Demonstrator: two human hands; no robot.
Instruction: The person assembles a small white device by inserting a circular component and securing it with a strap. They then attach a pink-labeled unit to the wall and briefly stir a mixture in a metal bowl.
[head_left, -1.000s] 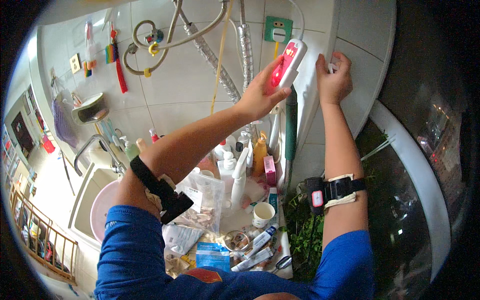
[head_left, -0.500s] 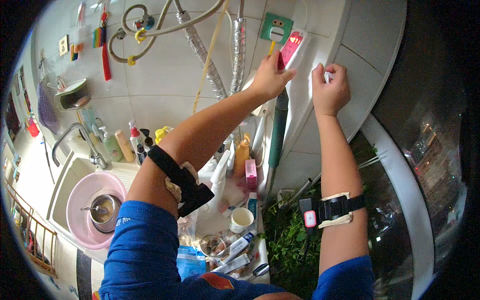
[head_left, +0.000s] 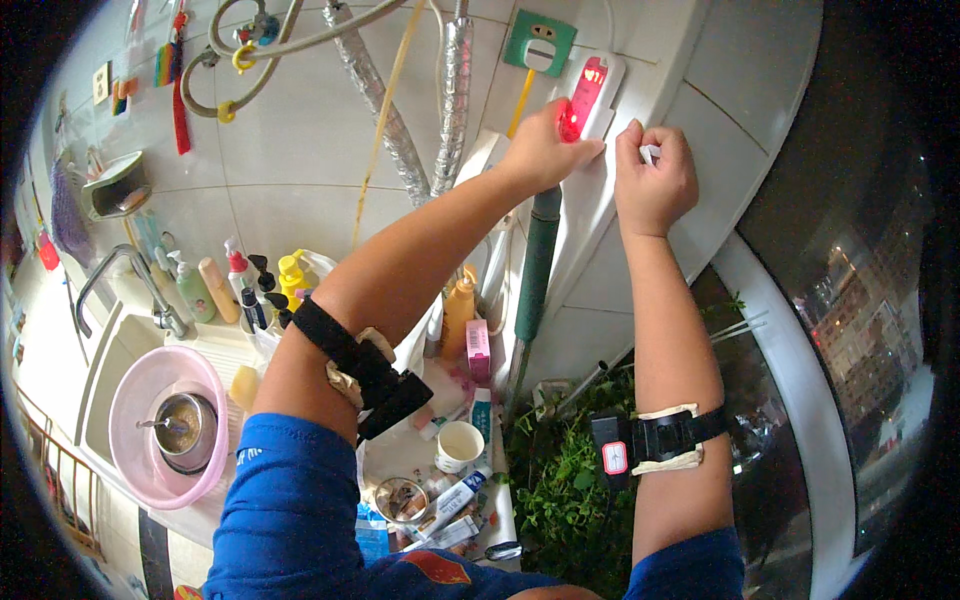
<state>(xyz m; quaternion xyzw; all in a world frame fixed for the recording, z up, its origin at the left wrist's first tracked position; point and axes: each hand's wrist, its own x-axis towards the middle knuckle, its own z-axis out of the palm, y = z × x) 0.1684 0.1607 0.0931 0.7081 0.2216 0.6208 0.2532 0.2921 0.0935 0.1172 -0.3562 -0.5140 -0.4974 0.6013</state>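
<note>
My left hand (head_left: 547, 148) is closed at the lower left side of a slim white controller (head_left: 604, 117) on the tiled wall. Its fingers are bent against the lit red panel (head_left: 590, 85), and the thumb stretches below; the fingertips are partly hidden. A bright red glow shows beside them. My right hand (head_left: 657, 180) is raised to the right of the controller, apart from it, in a fist round a small white thing (head_left: 650, 154), perhaps crumpled paper; most of it is hidden in the palm. Both forearms wear black straps.
A green socket plate (head_left: 540, 42) sits left of the controller. Below runs a dark green wrapped pipe (head_left: 538, 265). Bottles, a paper cup (head_left: 460, 447) and tubes crowd the counter. A pink basin (head_left: 125, 430) stands at the sink, left. Leafy greens (head_left: 560, 470) lie low at centre right.
The view has shifted a little, so the wall and counter sit further left. My left hand has moved down along the controller, uncovering more of its red panel. The right fist stays closed.
</note>
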